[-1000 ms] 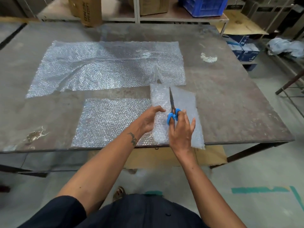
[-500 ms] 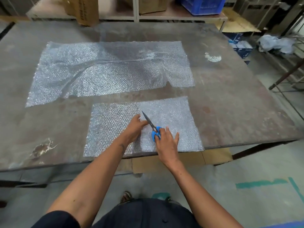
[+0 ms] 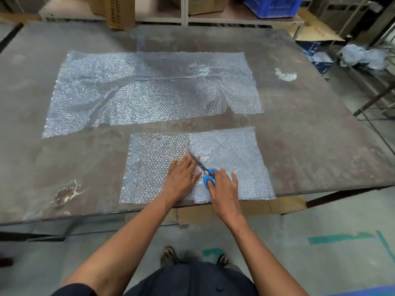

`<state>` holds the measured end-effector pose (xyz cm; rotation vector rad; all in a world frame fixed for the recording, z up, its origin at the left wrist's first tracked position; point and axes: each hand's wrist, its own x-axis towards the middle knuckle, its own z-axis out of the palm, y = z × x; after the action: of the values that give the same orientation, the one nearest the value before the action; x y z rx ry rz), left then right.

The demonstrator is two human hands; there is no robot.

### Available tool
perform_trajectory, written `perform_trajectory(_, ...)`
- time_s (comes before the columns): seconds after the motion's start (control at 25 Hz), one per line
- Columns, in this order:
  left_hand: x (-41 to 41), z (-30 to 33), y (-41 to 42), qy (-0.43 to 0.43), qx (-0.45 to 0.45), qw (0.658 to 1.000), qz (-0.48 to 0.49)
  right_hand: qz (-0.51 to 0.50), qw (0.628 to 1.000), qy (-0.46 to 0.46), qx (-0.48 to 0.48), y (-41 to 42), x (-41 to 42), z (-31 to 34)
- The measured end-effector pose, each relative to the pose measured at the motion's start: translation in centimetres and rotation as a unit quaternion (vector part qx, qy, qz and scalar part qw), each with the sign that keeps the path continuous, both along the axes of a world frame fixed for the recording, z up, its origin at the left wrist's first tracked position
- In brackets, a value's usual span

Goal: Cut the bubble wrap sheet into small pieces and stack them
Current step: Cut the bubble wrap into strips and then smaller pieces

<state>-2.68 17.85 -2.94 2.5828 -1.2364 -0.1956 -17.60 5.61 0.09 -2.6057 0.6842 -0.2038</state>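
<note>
With our left hand (image 3: 183,177) pressing flat on the near bubble wrap piece (image 3: 156,165) at the table's (image 3: 320,146) front edge and our right hand (image 3: 222,186) gripping the scissors (image 3: 205,169), we risk nicking those fingertips or skewing the cut if the wrap slides.

A big worn grey-brown table (image 3: 310,129) fills the middle, stained white at 1 o'clock. Behind it at 12 runs a low shelf (image 3: 213,19) with cardboard boxes (image 3: 116,11) and a blue crate (image 3: 272,6). The concrete floor (image 3: 320,263) carries teal tape marks (image 3: 339,238) at 4 o'clock. Flattened cardboard (image 3: 286,204) lies under the table's near edge.
</note>
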Motion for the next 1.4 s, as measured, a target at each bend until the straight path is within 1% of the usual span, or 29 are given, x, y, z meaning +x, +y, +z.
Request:
perform_trajectory(0.08, 0.1, -0.3, 0.8, -0.007, -0.022, 1.0, -0.012, -0.005, 0.997, -0.06, 0.047, 1.0, -0.3, 0.6)
perform_trajectory(0.16, -0.1, 0.1, 1.4, 0.0, -0.061, 0.998, 0.013, -0.025, 0.991, -0.098, 0.087, 2.5, -0.8, 1.5)
perform_trajectory(0.2, -0.3, 0.2, 1.9, 0.007, -0.087, 0.996, 0.026, -0.033, 0.989, -0.099, 0.104, 3.2, -1.1, 1.9)
perform_trajectory(0.24, -0.5, 0.3, 2.5, 0.014, -0.118, 0.992, 0.033, -0.038, 0.985, -0.086, 0.146, 3.8, -1.5, 2.0)
perform_trajectory(0.28, -0.9, 0.3, 3.4, 0.02, -0.155, 0.987, 0.033, -0.046, 0.972, -0.064, 0.222, 4.5, -1.9, 2.2)
perform_trajectory(0.36, -1.7, 0.1, 5.4, 0.043, -0.203, 0.978, 0.019, -0.07, 0.913, -0.03, 0.402, 5.7, -2.7, 2.0)
perform_trajectory(0.4, -2.0, 0.2, 6.3, 0.064, -0.203, 0.977, 0.01, -0.081, 0.883, -0.016, 0.461, 6.1, -3.1, 1.7)
perform_trajectory(0.48, -2.7, -0.2, 7.5, 0.092, -0.181, 0.979, -0.014, -0.104, 0.837, 0.011, 0.537, 7.2, -4.5, 0.9)
perform_trajectory(0.56, -3.2, -0.5, 7.9, 0.094, -0.152, 0.983, -0.031, -0.118, 0.802, 0.04, 0.584, 8.0, -6.1, -0.2)
perform_trajectory(0.64, -3.6, -0.4, 7.8, 0.085, -0.151, 0.984, -0.034, -0.111, 0.781, 0.052, 0.612, 8.5, -7.6, -1.3)
perform_trajectory(0.84, -4.3, -0.1, 7.7, 0.058, -0.14, 0.988, -0.016, -0.111, 0.759, 0.063, 0.638, 9.0, -9.9, -2.2)
perform_trajectory(1.0, -5.0, 0.2, 7.6, 0.037, -0.139, 0.99, 0.002, -0.113, 0.766, 0.06, 0.63, 10.0, -9.7, -2.2)
perform_trajectory(1.08, -5.2, 0.2, 7.7, 0.036, -0.158, 0.987, 0.011, -0.119, 0.769, 0.046, 0.626, 10.4, -9.4, -2.0)
perform_trajectory(1.16, -5.5, 0.1, 7.7, 0.055, -0.184, 0.981, 0.016, -0.128, 0.77, 0.04, 0.624, 10.5, -9.2, -1.7)
perform_trajectory(1.28, -5.9, 0.0, 8.0, 0.082, -0.216, 0.973, 0.025, -0.128, 0.788, 0.031, 0.601, 10.6, -8.4, -2.0)
perform_trajectory(1.4, -6.2, -0.1, 8.3, 0.079, -0.23, 0.969, 0.031, -0.135, 0.807, 0.034, 0.574, 11.0, -7.8, -2.8)
